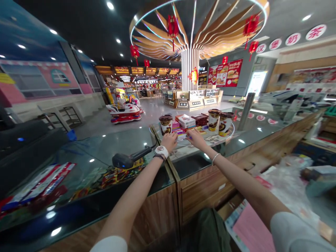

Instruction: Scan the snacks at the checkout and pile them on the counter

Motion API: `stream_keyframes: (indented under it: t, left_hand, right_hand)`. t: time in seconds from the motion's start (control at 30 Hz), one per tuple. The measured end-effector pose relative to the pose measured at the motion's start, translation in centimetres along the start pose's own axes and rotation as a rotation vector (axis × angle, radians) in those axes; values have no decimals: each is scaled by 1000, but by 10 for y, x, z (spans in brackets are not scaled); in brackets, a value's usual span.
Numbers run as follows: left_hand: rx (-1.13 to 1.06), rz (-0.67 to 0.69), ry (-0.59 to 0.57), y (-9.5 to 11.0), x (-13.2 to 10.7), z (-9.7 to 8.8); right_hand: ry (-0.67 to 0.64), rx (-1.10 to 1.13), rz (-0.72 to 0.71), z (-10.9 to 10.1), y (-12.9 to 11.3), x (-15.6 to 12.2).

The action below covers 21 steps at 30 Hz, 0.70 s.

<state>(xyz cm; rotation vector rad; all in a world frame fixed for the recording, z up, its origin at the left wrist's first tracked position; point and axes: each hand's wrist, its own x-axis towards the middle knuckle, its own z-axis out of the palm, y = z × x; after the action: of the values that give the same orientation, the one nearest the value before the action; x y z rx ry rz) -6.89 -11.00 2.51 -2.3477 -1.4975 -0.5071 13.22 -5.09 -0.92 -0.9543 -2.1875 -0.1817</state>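
Both arms reach over a glass counter to a group of packaged goods. My left hand (169, 141), wearing a white watch, is closed with its fingers curled at the near left side of small purple and yellow packets (180, 132). My right hand (196, 139) is closed at their right side, fingertips pinched together by a purple bit. What lies inside either grip is too small to make out. Behind my left hand stands a brown-lidded cup (166, 124). Beyond the packets are a white and orange box (186, 120) and dark red packs (201, 119). Two similar cups, one a patterned cup (225, 124), stand right.
A black handheld scanner (126, 160) lies on the glass counter (105, 143) left of my left arm. Long red, white and blue packs (49, 183) show at far left. A metal post (246, 111) rises at right. Plastic wrap (286, 178) lies low right.
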Motion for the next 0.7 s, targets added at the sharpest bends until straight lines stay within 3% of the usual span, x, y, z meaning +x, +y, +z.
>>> stream_keyframes:
  t: [0.33, 0.53, 0.7]
  left_hand:
    - [-57, -59, -33, -16, 2, 16]
    - [-54, -25, -58, -12, 6, 28]
    - [-59, -25, -75, -13, 5, 35]
  right_hand:
    - [-153, -18, -4, 16, 9, 20]
    - [-211, -27, 48, 27, 19, 15]
    - [-192, 27, 8, 32, 20, 9]
